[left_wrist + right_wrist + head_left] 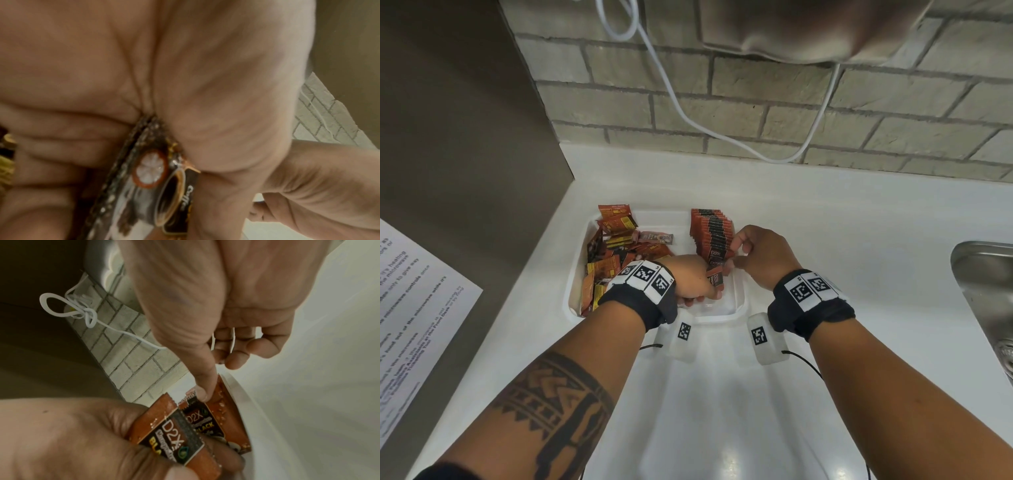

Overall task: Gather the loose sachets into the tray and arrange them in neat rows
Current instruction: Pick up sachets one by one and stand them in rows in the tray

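A white tray (738, 307) sits on the white counter. A loose pile of orange and yellow sachets (616, 253) fills its left side. A neat row of red-and-black sachets (714, 233) stands on edge along its right side. My left hand (688, 277) grips a few D2X sachets (716, 281) (174, 431) just in front of the row; they show pressed into the palm (148, 178) in the left wrist view. My right hand (760, 253) is at the row's near end. Its thumb (201, 386) presses the front sachet (224, 415) and its fingers curl beside the tray rim (246, 402).
A steel sink (983, 274) lies at the right edge of the counter. A white cable (688, 116) hangs down the brick wall behind. A brown panel (465, 137) rises on the left, with a printed sheet (410, 308) on it.
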Tool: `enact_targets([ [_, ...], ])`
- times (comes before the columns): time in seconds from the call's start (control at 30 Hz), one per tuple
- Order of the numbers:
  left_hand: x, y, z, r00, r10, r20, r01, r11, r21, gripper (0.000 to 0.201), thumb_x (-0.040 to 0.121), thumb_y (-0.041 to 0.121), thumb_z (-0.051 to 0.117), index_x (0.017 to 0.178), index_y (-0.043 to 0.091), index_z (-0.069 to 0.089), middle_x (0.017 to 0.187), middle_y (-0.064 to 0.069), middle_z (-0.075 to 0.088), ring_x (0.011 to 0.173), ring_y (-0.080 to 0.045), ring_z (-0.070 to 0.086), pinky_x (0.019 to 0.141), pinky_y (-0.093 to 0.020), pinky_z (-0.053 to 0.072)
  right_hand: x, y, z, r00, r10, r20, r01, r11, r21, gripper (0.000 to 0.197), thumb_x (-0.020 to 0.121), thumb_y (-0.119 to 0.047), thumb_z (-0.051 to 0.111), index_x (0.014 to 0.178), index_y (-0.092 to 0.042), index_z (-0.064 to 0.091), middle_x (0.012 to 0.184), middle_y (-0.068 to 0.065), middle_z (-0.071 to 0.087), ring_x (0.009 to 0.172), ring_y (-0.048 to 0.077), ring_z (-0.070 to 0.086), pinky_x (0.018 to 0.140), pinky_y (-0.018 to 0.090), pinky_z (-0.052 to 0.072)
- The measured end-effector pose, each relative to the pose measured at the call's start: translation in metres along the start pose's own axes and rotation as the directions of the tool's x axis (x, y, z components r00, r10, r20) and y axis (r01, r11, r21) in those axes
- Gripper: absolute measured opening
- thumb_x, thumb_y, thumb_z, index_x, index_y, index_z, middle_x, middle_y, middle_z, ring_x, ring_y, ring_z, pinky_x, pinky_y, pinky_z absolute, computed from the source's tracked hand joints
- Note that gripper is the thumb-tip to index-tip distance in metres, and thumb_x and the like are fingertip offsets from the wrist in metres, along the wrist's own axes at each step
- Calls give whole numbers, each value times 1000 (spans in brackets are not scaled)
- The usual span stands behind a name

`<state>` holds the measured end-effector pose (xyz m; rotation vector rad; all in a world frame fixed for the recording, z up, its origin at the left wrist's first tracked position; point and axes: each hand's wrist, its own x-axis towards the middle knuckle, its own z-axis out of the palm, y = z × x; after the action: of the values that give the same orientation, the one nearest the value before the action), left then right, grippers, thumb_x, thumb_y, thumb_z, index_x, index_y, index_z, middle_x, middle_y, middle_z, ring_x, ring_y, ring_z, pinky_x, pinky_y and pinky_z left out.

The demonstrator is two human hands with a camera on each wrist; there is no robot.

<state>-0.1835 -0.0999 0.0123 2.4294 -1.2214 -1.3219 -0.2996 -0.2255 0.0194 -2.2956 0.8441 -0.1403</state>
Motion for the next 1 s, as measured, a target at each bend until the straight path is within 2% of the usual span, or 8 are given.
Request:
enact_targets([
  [0.13,-2,2,0,1000,-3,-10,3,1000,-10,35,95,39,65,106,5,69,74,-1,66,61,-17,60,53,-22,48,1,-2,0,1000,-4,8,5,1000,-27,18,82,-13,75,87,-23,61,77,-13,50,67,0,46,55,11,30],
  [0.3,-4,5,2,1000,-22,-4,22,999,-28,30,95,36,66,100,7,67,67,1,63,49,-13,56,47,-20,46,6,-1,2,1000,4,-8,-5,1000,-31,14,86,-12,71,86,-22,61,75,-14,50,66,-1,47,53,6,34],
  [0.53,-8,7,1,1000,-17,2,17,999,-37,25,96,34,65,84,13,60,66,1,61,48,-12,54,45,-20,45,7,-1,4,1000,9,-2,-9,999,-32,14,86,-13,71,86,-22,61,76,-13,51,67,0,47,56,10,31],
  [0.67,-11,7,0,1000,-11,-2,11,998,-57,23,96,33,65,84,14,59,68,0,62,52,-13,55,46,-19,45,5,-1,2,1000,3,-1,-3,1000,-19,15,85,-14,72,85,-24,60,76,-13,51,67,1,47,57,12,31],
  [0.77,-14,5,-3,1000,22,11,-20,989,-149,17,97,26,64,89,11,62,78,-5,65,62,-18,61,55,-22,51,-1,-1,-3,999,-16,-34,17,1000,26,12,85,-20,74,87,-22,63,76,-14,52,68,0,48,58,14,31],
  [0.87,-17,-3,-6,994,106,-20,-104,893,-438,16,96,14,67,104,1,68,81,-10,68,70,-19,66,62,-23,57,-9,-6,-9,999,-53,4,52,990,129,13,85,-31,76,90,-25,65,80,-11,62,72,1,55,61,13,37],
  [0.93,-17,-8,-8,981,175,-81,-186,747,-638,29,93,11,71,116,-6,67,95,-19,72,82,-22,69,72,-28,60,-14,-12,-13,993,-76,90,56,978,203,16,83,-34,78,92,-27,67,85,-7,69,74,3,60,65,14,42],
  [1.0,-18,-10,-8,969,206,-140,-243,659,-712,36,90,14,76,119,-5,66,113,-22,72,93,-23,71,78,-32,62,-15,-15,-16,990,-92,111,59,963,264,16,82,-29,79,92,-25,68,86,-4,71,72,2,61,70,17,47],
])
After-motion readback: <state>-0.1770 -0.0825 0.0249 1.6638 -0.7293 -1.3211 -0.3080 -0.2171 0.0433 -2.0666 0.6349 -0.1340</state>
